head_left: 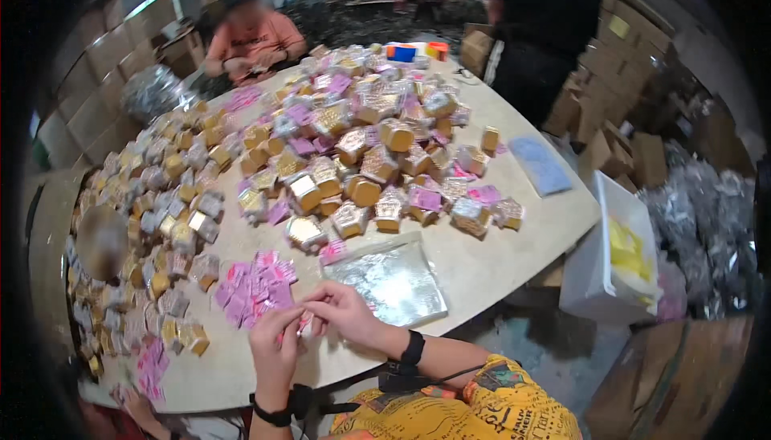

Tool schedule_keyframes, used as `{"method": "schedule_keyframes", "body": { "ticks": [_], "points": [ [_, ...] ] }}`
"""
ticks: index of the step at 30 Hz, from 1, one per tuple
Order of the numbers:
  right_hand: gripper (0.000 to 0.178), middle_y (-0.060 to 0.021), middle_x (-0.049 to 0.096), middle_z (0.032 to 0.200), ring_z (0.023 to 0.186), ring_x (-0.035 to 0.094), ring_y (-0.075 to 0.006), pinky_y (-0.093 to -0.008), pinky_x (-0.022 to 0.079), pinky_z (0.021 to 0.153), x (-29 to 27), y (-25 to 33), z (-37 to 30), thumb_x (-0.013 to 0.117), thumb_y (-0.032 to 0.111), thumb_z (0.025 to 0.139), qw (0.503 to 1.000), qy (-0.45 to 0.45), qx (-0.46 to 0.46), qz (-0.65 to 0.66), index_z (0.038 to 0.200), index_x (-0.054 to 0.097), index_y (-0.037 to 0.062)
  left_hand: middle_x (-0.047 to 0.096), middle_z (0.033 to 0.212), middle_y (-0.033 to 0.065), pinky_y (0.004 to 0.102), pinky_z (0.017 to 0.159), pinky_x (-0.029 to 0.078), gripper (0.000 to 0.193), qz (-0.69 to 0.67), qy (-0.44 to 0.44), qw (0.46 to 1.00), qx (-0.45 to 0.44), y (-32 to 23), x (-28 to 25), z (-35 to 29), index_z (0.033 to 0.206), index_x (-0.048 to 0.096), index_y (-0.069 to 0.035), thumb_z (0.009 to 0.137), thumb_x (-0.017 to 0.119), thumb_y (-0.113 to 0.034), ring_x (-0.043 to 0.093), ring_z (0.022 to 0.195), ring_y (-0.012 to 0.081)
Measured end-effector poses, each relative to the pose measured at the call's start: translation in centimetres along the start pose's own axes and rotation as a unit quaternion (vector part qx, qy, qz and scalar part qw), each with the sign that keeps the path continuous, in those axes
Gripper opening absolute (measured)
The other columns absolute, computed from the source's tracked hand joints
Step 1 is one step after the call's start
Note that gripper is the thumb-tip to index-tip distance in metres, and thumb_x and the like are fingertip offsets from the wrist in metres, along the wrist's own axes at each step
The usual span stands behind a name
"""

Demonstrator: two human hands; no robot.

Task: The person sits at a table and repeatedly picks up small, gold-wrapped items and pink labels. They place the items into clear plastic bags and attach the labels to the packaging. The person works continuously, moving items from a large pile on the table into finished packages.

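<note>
Together, your left hand (pixel 273 344) and right hand (pixel 348 311) pinch one reddish piece (pixel 305 327).
Pink packets (pixel 255 291) lie near on the counter (pixel 514 267).

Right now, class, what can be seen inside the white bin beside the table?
Inside the white bin, crumpled yellow material shows. It covers what lies beneath, and the near wall hides the bottom.

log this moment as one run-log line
left hand, right hand: close together | between them: small item, kind unclear | nearby: pink packets, shiny sheet | beyond: gold boxes
</note>
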State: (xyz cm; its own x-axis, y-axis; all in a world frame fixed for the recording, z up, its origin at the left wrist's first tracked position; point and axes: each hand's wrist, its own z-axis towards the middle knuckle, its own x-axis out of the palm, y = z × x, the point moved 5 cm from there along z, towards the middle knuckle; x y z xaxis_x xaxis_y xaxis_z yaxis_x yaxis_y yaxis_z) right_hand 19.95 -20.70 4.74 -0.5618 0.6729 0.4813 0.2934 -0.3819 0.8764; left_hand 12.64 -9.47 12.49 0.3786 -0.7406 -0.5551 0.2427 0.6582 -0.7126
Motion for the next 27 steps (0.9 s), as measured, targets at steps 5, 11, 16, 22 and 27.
{"method": "schedule_keyframes", "body": {
  "ticks": [5, 11, 16, 22, 27],
  "points": [
    [0.013, -0.0074, 0.066, 0.077, 0.061, 0.065, -0.0121, -0.0225, 0.05, 0.053, -0.1, 0.6, 0.1, 0.061, 0.012, 0.092, 0.999, 0.035, -0.003, 0.0, 0.095, 0.06, -0.0011, 0.059, 0.08, 0.0132, 0.0393, 0.06, 0.044, 0.026, 0.137, 0.064, 0.981, 0.121, -2.9, -0.7, 0.6, 0.097, 0.066, 0.0, 0.073, 0.061, 0.009, 0.057, 0.07, 0.0299],
    [0.012, -0.0078, 0.066, 0.071, 0.059, 0.065, -0.0113, -0.0216, 0.05, 0.05, 0.9, 0.9, -0.3, 0.061, 0.008, 0.089, 0.995, 0.074, 0.061, -0.022, 0.091, 0.063, -0.003, 0.062, 0.104, 0.0156, 0.0413, 0.077, 0.051, 0.031, 0.262, 0.156, 0.938, 0.164, -1.6, -1.5, -0.6, 0.118, 0.059, -0.005, 0.088, 0.064, -0.013, 0.062, 0.094, 0.0328],
    [0.012, -0.008, 0.065, 0.067, 0.055, 0.064, -0.0118, -0.0228, 0.05, 0.047, 0.7, 0.6, 0.0, 0.063, 0.006, 0.086, 0.995, 0.091, 0.032, -0.036, 0.088, 0.063, -0.0056, 0.062, 0.099, 0.0163, 0.0419, 0.074, 0.051, 0.028, 0.321, 0.114, 0.893, 0.294, -4.8, -1.2, 0.0, 0.112, 0.061, -0.002, 0.084, 0.065, -0.007, 0.062, 0.09, 0.0334],
    [0.012, -0.0077, 0.065, 0.065, 0.054, 0.062, -0.01, -0.0231, 0.049, 0.046, 1.0, 2.4, -0.8, 0.066, 0.007, 0.085, 0.989, 0.092, 0.038, -0.107, 0.087, 0.064, -0.0043, 0.064, 0.095, 0.0137, 0.0405, 0.073, 0.051, 0.024, 0.243, 0.133, 0.934, 0.224, -2.5, -1.6, -0.4, 0.103, 0.063, -0.002, 0.08, 0.069, -0.005, 0.063, 0.085, 0.0323],
    [0.012, -0.0109, 0.062, 0.066, 0.061, 0.063, -0.0222, -0.0305, 0.049, 0.055, 1.5, 2.8, -0.9, 0.064, 0.008, 0.081, 0.918, 0.088, -0.198, -0.331, 0.089, 0.064, -0.0017, 0.062, 0.087, 0.0129, 0.0389, 0.072, 0.049, 0.016, 0.078, 0.136, 0.986, 0.049, -0.4, -1.3, -0.6, 0.093, 0.064, -0.001, 0.078, 0.068, -0.001, 0.061, 0.078, 0.0285]
  ]
}}
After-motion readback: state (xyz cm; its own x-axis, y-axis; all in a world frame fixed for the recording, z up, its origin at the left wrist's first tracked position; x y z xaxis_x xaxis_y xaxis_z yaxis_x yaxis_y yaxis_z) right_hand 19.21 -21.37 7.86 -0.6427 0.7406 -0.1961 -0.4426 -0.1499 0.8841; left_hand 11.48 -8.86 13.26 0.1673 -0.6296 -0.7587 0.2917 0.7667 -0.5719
